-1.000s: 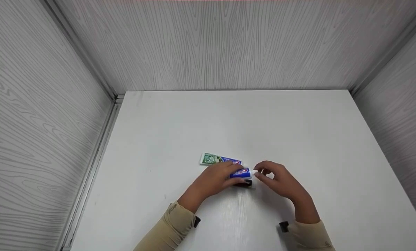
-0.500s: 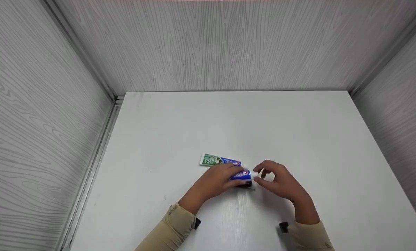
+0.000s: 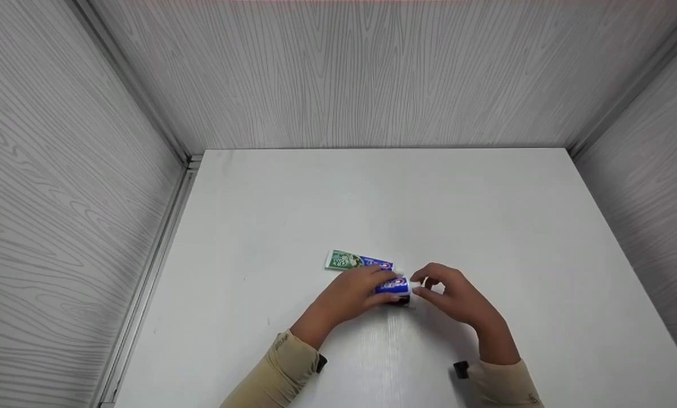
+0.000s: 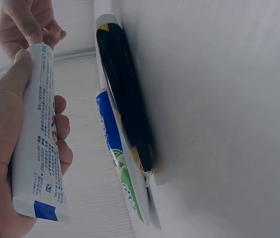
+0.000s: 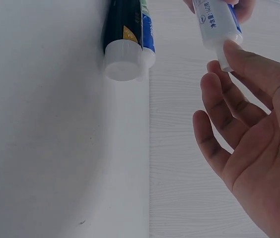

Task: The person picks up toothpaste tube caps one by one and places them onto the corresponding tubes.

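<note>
My left hand (image 3: 347,292) grips a blue-and-white toothpaste tube (image 4: 40,134), raised above the table, its printed back showing in the left wrist view. With thumb and forefinger, my right hand (image 3: 455,294) pinches the small white cap (image 5: 223,58) at the tube's end. The other right fingers are bent and apart from the tube. Below, a black toothpaste tube (image 4: 124,84) with a wide white cap lies on the table, partly hidden by my left hand in the head view. Beside it lies a green-and-blue toothpaste tube (image 3: 347,260).
Both lying tubes rest close together on the white tabletop (image 3: 293,198). Grey wood-grain panels (image 3: 338,73) stand at the back and both sides, with a metal rail (image 3: 151,277) along the left edge.
The held tube's capped end has dipped slightly toward me. My right fingertips have shifted a little around the cap, while my left hand stays nearly still. The two lying tubes keep their places.
</note>
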{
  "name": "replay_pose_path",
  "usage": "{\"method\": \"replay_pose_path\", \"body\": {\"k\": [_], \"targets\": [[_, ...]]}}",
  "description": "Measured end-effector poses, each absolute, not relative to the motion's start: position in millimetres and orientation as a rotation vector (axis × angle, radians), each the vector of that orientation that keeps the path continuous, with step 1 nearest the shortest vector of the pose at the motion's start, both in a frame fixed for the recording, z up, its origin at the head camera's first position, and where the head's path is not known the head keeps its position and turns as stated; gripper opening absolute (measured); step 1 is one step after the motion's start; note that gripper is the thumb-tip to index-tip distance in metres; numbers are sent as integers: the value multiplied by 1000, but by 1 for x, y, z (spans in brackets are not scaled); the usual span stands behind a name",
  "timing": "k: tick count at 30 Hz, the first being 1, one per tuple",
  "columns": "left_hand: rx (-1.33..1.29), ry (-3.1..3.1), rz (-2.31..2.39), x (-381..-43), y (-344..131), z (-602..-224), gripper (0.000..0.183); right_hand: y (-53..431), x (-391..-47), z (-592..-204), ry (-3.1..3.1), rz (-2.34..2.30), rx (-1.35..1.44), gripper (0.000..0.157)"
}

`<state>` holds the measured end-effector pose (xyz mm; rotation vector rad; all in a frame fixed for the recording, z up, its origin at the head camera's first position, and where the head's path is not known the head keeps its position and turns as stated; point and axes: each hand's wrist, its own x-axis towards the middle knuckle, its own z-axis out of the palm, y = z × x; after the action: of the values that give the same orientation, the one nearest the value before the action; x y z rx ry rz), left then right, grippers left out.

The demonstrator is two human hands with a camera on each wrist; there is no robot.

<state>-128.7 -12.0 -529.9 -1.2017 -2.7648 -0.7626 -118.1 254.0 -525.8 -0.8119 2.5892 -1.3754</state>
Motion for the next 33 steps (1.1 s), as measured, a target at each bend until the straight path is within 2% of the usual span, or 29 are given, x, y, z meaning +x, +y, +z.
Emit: {"method": "replay_pose_path", "body": {"k": [22, 33], "targets": [[-1182, -2741, -725, -125, -11, -529, 43, 254, -117, -524, 2598, -1328, -763, 16], [-1157, -2776, -659, -131, -19, -534, 42, 253, -117, -525, 2633, -1338, -752, 19]]}}
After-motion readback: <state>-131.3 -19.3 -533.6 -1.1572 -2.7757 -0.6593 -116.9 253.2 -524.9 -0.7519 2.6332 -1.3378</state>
